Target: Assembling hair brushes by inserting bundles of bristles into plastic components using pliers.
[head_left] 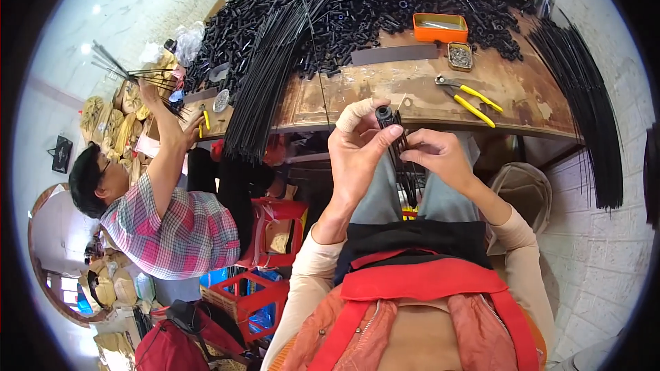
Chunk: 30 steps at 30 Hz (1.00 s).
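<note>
Just in front of the table edge, my left hand [354, 165] grips a black umbrella runner [383, 113] between thumb and a tape-wrapped index finger. The runner stands upright, its round open end facing up. Several thin black ribs [410, 189] hang from it toward my lap. My right hand [436, 158] pinches at the ribs on the right side; its fingertips partly hide what they hold. On the table beyond lie yellow-handled pliers [474, 101], closest to my right hand.
Loose black runners [330, 17] heap over the table's back. Rib bundles hang over its edge at left [265, 89] and right [584, 103]. An orange box [440, 37] and a tin of small metal pieces [459, 56] stand mid-table. Another person [179, 223] works at left.
</note>
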Tool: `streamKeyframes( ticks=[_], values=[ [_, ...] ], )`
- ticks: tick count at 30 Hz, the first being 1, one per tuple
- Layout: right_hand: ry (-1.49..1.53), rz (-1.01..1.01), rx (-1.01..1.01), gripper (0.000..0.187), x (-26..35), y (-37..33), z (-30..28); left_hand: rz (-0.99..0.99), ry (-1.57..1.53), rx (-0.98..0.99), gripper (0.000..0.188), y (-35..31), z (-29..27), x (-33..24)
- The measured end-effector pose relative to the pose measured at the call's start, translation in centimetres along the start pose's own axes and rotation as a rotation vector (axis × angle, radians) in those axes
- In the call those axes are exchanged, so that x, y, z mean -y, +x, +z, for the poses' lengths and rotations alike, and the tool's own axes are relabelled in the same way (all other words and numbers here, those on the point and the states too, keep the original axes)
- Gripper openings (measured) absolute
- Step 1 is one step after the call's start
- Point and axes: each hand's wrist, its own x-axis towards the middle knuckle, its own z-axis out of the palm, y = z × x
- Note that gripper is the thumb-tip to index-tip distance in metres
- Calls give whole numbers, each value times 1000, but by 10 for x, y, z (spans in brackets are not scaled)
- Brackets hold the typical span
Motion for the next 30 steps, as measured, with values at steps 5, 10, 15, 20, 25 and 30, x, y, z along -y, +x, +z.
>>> streamKeyframes(
  ticks=[5,10,15,20,25,30],
  values=[
    [73,0,-58,10,-5,3,32,-53,-65,-52,30,-1,-10,-4],
    [87,87,-129,10,-5,7,53,63,125,-61,28,-5,-21,1],
    [54,93,-138,12,-7,11,63,85,227,-153,27,-7,-32,-3],
    [60,123,-109,12,-13,17,67,-10,58,-54,27,-3,-49,-8],
    [-151,93,-206,10,-28,11,69,17,-281,52,35,3,-65,6],
    [-98,202,-275,12,-41,6,78,117,-132,76,35,7,-63,32]
  ],
)
